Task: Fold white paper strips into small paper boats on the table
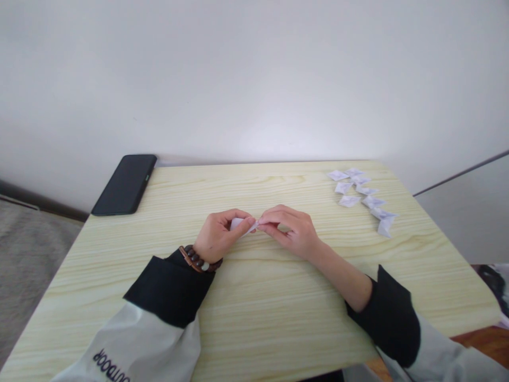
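A small piece of folded white paper (237, 223) is held above the middle of the table, between my two hands. My left hand (221, 233) is closed around it, thumb on top, and covers much of it. The fingertips of my right hand (292, 231) pinch its right end. How the paper is folded there I cannot make out. Several small folded paper pieces (350, 201), white and pointed, lie in a loose cluster on the right side of the table, beyond my right hand.
The light wood-grain table (254, 318) stands against a white wall (254, 79). At its back left corner lies a black phone (125, 184). A dark bundle (493, 281) shows past the right edge, and grey fabric (35, 254) past the left.
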`<move>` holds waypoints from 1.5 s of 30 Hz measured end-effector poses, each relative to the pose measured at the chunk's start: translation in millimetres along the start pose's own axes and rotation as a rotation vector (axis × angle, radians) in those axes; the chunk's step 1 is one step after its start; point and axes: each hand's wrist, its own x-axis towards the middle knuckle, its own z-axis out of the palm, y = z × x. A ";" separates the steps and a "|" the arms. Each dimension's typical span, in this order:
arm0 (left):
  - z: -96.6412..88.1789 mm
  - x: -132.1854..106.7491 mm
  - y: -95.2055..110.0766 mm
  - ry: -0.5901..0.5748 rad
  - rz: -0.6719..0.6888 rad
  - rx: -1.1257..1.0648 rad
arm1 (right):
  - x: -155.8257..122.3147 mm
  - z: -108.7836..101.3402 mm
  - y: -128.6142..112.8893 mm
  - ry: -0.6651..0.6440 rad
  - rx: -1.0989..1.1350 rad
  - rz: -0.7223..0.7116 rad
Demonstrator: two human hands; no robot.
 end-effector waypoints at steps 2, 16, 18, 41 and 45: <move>1.6 -0.9 0.0 0.040 0.033 0.049 | 0.2 0.1 -0.8 0.005 0.021 0.109; 4.3 -4.5 -3.8 0.039 0.296 0.234 | 2.3 0.4 -1.9 -0.189 -0.011 0.169; 3.6 -4.4 -3.8 0.037 0.265 0.219 | 1.9 0.7 -1.9 -0.195 0.010 0.187; 3.3 -4.3 -4.5 0.010 0.254 0.225 | 3.0 -2.5 -4.3 -0.218 0.054 0.231; 3.7 -4.3 -4.3 0.012 0.269 0.230 | 2.4 -0.9 -2.8 -0.217 0.048 0.229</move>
